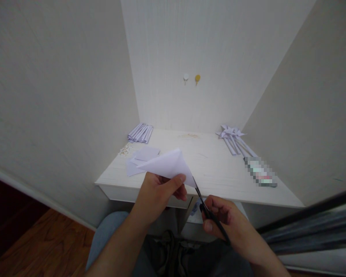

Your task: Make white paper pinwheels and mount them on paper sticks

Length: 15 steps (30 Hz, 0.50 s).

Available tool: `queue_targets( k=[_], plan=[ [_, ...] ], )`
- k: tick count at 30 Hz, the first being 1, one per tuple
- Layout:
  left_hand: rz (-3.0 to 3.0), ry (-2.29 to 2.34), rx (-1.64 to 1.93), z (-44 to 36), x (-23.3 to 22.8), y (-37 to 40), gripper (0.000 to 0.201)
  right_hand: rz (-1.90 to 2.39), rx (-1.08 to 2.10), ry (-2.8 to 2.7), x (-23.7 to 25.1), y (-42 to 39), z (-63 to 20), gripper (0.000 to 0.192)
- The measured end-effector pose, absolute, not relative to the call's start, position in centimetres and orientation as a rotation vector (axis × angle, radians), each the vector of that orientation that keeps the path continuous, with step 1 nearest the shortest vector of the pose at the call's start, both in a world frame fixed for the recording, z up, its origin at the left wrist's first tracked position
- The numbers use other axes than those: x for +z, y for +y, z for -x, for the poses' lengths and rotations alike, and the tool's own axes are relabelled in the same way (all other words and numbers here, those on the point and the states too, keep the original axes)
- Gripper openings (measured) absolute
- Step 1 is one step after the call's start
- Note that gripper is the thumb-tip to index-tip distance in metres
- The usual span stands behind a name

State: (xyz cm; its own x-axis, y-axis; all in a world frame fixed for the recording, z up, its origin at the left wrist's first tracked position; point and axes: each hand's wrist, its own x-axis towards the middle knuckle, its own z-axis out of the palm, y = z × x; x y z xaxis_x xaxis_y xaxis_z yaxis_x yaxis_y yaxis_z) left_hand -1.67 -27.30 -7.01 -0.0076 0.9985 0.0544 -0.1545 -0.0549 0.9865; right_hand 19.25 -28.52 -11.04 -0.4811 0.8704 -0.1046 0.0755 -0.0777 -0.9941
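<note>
Head view looks down on two bare hands held just in front of a pale wooden bench (pixel 219 173). Left hand (pixel 158 194) is closed on a folded white paper (pixel 168 163), thumb on top and fingers beneath, holding it up as a flat triangle with its point aimed away from the person. Right hand (pixel 227 221) is wrapped around the handles of black scissors (pixel 209 209), just beside and below the left hand. Their blades run up to the paper's near right corner and meet its edge there; whether the blades are apart or together is too small to tell.

Beyond the left hand, loose white paper sheets (pixel 141 157) lie flat on the bench, with a small heap of pale beads (pixel 125 149) to their left and a stack of folded paper strips (pixel 140 132) further back. Well beyond the right hand lie folded paper stars on long stems (pixel 233 138), and nearer it a blurred flat packet (pixel 261 173). Two round pins (pixel 192 78), one white and one yellow, sit on the back wall. Below the hands are the person's knees (pixel 109 231) in blue fabric.
</note>
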Motion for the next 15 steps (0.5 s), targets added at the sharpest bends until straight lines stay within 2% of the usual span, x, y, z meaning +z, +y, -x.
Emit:
queue_targets(
  k=[5, 15],
  plan=[
    [-1.055, 0.981, 1.320, 1.6, -7.6, -27.1, 0.029, 1.058, 1.592, -1.592, -10.7, -28.6, -19.0, 0.056],
    [-0.983, 0.923, 1.358, 1.3, -8.4, -27.0, 0.025, 1.091, 1.613, -1.532, -10.9, -28.8, -18.9, 0.049]
  ],
)
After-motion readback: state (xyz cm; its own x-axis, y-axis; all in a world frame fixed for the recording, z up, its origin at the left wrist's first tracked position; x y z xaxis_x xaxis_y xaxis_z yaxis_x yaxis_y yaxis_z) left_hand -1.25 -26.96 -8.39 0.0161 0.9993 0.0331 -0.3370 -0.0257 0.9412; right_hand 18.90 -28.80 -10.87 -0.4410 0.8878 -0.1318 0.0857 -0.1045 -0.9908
